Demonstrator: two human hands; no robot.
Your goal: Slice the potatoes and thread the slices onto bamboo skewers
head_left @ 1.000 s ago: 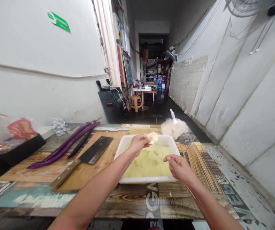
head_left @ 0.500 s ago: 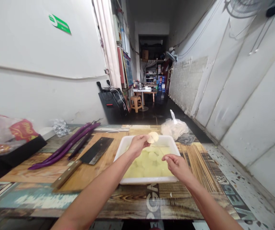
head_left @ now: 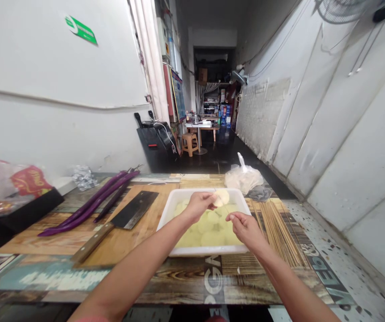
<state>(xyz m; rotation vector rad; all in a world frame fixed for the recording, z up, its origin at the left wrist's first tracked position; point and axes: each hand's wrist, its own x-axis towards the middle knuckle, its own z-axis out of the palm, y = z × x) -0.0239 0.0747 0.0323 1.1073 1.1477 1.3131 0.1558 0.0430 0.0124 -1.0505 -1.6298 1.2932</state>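
Note:
My left hand [head_left: 199, 206] pinches a pale round potato slice [head_left: 222, 198] by its edge over the far part of a white plastic tub [head_left: 209, 252]. More pale slices [head_left: 209, 237] lie in yellowish liquid inside the tub. Between its thumb and fingers, my right hand [head_left: 245, 228] grips the lower end of a thin bamboo skewer [head_left: 226, 210] above the tub's right side. The skewer slants up to the slice, and a thin tip seems to show above it; how far it passes through is hard to make out.
Loose bamboo skewers [head_left: 281, 232] lie right of the tub, behind them a knotted plastic bag [head_left: 244, 179]. To the left, a cleaver [head_left: 135, 210] rests on a wooden cutting board [head_left: 150, 228]. Long purple eggplants [head_left: 93, 208] and a black box [head_left: 21, 212] lie farther left.
The slice and my left hand have moved slightly right and down, toward my right hand. The skewer has swung from lying nearly level to pointing up at the slice.

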